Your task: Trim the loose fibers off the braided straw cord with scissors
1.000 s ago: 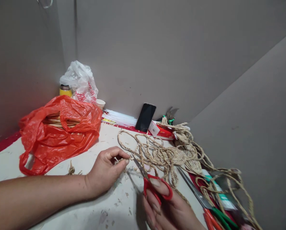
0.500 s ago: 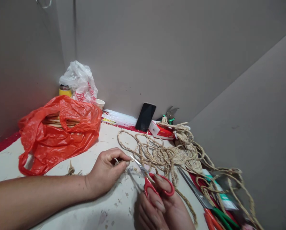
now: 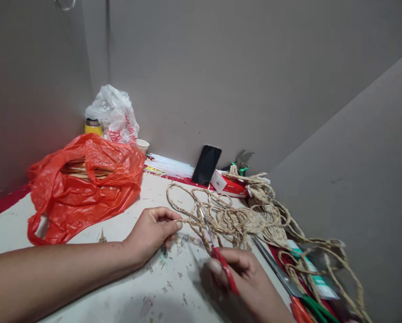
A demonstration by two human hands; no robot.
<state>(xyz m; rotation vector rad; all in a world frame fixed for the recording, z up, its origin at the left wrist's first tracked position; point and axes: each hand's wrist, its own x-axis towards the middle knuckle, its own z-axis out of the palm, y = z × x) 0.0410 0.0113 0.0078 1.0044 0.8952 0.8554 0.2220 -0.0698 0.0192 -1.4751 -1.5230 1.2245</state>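
Between the thumb and fingers of my left hand [image 3: 153, 231] is the end of a thin braided straw cord [image 3: 189, 221]. The cord runs right toward a tangle of braided rope [image 3: 201, 197] on the table. My right hand [image 3: 246, 276] is closed around red-handled scissors [image 3: 226, 269], seen nearly edge-on. Their blades point up and away over the rope, a little to the right of my left fingertips. Flat coils of the same rope [image 3: 237, 220] lie beyond the scissors.
A red plastic bag [image 3: 96, 202] with tan strips stands at left. Behind it are a white bag [image 3: 115, 112], a yellow bottle [image 3: 93, 128] and a paper cup [image 3: 142, 145]. A phone [image 3: 206, 164] leans at the back. Large shears [image 3: 284, 278] lie at right. Scraps litter the white tabletop [image 3: 120, 296].
The scissors have moved right, away from my left fingertips, and turned edge-on as my right hand rotated. My left hand has hardly moved, and the cord now shows stretching right from it.
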